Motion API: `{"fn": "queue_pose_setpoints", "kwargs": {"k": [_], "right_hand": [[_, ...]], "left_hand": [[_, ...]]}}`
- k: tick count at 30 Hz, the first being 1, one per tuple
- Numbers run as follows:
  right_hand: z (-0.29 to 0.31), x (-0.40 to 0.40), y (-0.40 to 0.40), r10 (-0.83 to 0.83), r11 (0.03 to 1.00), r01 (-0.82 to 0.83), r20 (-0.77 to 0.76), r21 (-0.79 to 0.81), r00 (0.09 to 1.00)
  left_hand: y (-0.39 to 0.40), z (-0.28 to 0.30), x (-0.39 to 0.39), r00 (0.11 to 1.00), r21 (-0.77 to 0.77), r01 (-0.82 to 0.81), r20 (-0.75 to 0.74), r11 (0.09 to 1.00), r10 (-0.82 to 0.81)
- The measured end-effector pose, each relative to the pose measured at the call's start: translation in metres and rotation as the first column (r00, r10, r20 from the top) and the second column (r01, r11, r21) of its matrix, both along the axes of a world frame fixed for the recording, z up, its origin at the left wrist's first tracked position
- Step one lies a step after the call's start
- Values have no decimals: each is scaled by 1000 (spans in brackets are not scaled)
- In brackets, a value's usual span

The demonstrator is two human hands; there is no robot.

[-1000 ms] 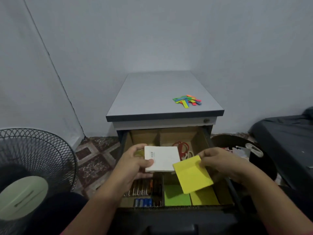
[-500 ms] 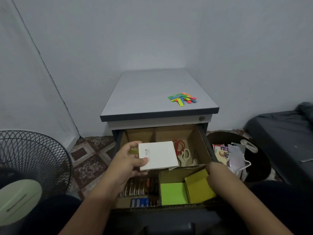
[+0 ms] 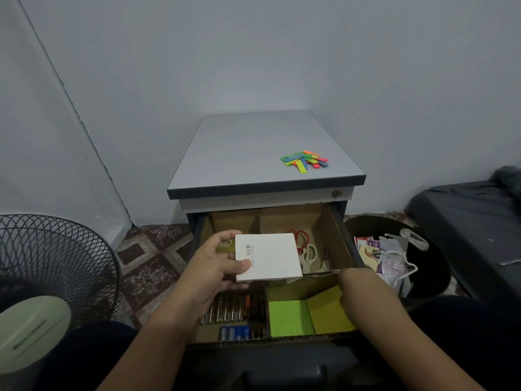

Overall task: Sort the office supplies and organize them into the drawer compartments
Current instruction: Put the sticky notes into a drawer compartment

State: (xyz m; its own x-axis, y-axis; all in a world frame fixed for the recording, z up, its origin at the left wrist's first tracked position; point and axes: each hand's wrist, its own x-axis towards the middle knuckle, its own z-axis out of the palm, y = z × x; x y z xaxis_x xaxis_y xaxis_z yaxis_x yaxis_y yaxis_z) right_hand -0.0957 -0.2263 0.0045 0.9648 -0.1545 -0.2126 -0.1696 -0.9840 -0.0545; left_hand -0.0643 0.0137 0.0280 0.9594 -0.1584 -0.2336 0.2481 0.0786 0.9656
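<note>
The left hand (image 3: 210, 268) holds a white pad (image 3: 267, 256) above the drawer (image 3: 342, 238); the right hand (image 3: 348, 289) presses a yellow pad (image 3: 328, 313) into the front-right compartment, its grip hidden.

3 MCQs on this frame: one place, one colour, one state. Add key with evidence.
1. Where do the coloured paper strips lie?
A. in the drawer
B. on the grey cabinet top
C. in the bin

2. What colour is the sticky-note pad lying flat in the near right cardboard compartment?
A. pink
B. blue
C. bright green

3. What is the left hand doing?
A. gripping a white square pad
B. resting empty
C. holding scissors

Key: 1 B, the strips sit near the top's right front edge. 2 C, the green pad lies beside a tilted yellow pad. 3 A, the thumb presses on the pad's face, with the fingers behind it.
</note>
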Motion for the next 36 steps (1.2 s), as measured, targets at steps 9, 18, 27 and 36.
{"fn": "queue_pose_setpoints", "kwargs": {"k": [9,18,27,36], "right_hand": [[-10,4,14,55,993,-30,-228,114,972],[-17,12,14,107,990,-69,-324,127,940],[-4,14,-7,37,898,118,-339,424,940],[-8,16,-7,19,789,235,-404,568,914]], "left_hand": [[0,-1,0,1000,-3,2,1,1000,-2],[0,-1,1,1000,-8,13,-18,1000,-13],[-4,3,-8,949,117,303,-123,946,-289],[-37,-11,-23,952,286,305,-86,908,-293]]}}
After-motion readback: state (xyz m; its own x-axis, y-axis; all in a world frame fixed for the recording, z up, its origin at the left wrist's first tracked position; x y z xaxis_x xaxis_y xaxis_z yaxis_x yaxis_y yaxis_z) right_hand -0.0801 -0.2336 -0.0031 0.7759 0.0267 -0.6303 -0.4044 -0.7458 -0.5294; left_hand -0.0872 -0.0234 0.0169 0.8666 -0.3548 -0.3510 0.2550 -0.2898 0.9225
